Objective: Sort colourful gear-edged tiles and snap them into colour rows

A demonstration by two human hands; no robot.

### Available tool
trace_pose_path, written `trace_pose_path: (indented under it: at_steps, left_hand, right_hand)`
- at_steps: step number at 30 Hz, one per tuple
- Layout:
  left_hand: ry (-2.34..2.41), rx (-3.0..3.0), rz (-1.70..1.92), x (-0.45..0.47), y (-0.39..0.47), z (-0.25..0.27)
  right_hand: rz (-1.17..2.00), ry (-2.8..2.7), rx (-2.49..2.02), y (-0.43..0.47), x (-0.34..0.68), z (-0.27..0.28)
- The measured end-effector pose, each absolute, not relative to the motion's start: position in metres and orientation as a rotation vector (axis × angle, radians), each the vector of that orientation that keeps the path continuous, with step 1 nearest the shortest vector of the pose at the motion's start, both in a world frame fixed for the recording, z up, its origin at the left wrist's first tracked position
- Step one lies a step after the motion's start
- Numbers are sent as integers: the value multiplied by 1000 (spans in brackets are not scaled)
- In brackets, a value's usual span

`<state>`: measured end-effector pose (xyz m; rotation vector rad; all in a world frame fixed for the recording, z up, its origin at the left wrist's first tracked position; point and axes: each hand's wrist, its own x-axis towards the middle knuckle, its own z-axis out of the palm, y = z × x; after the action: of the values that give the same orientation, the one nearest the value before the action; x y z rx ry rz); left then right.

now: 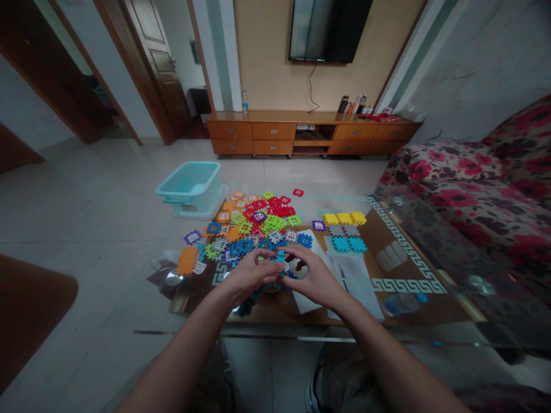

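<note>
Between both hands, above the near side of the glass table (413, 258), are small teal interlocking plastic tiles (281, 256). My left hand (253, 272) pinches them from the left, its fingers curled. From the right, my right hand (313, 274) grips the same tiles with thumb and fingers. How many tiles are held is hard to see. Just beyond lies a heap of coloured notched tiles (275, 222) in red, green, orange and blue. Stacks of yellow tiles (344, 218), grey tiles (343, 230) and light-blue tiles (349, 244) sit in rows to the right.
A light-blue plastic tub (191, 186) stands at the table's far left. White paper sheets (355, 281) with a pen (343, 279) lie right of my hands. A plastic bottle (404, 303) rests near the front right. The flowered sofa (465, 189) flanks the right side.
</note>
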<state>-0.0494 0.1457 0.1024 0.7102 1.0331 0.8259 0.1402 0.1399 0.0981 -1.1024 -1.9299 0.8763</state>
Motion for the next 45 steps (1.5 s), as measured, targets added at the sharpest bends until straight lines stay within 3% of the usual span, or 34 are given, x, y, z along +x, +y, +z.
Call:
trace_pose_path:
  at_steps: [45]
  left_hand:
    - [1055,711,854,-46,146,105]
  right_hand:
    - [821,-1974,-1050,138,137,99]
